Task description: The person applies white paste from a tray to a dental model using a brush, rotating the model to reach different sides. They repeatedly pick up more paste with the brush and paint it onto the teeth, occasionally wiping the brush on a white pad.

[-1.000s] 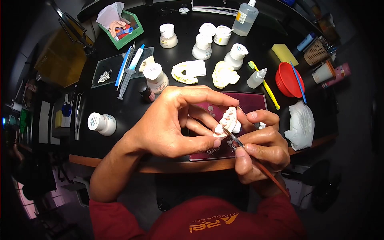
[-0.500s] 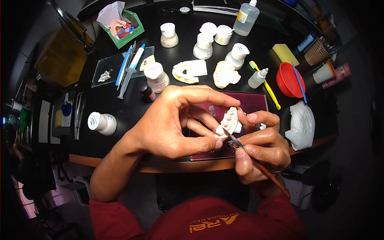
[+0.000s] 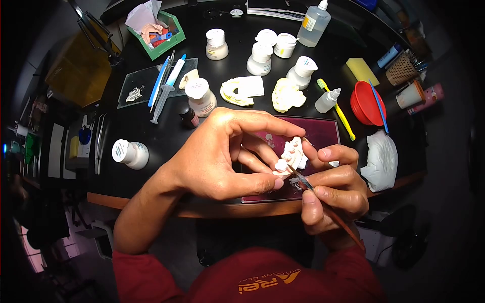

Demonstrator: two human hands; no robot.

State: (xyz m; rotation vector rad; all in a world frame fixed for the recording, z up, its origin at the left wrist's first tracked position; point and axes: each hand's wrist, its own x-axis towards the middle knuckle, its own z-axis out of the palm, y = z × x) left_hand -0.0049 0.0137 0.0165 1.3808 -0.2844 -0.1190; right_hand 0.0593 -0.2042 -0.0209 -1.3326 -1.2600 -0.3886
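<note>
**Dental model [image 3: 291, 153] pinched in your left hand [image 3: 214, 156], thin tool [image 3: 339, 223] at its face**

Just right of the centre of the frame, your left index fingertip rests at the model's top end and your thumb at its bottom, so the piece sits tilted between them. Your other left fingers curl along its left side. Your right hand [image 3: 336, 187] closes around the thin tool, with its reddish handle slanting to the lower right of the frame. The tool's tip points up and left to the lower part of the model; you cannot tell here how firmly it presses. Your right fingers lie close by the model's right edge. Beneath your hands is a maroon tray [image 3: 323, 130]; directly above them, a yellowish cast [image 3: 288, 95].
</note>
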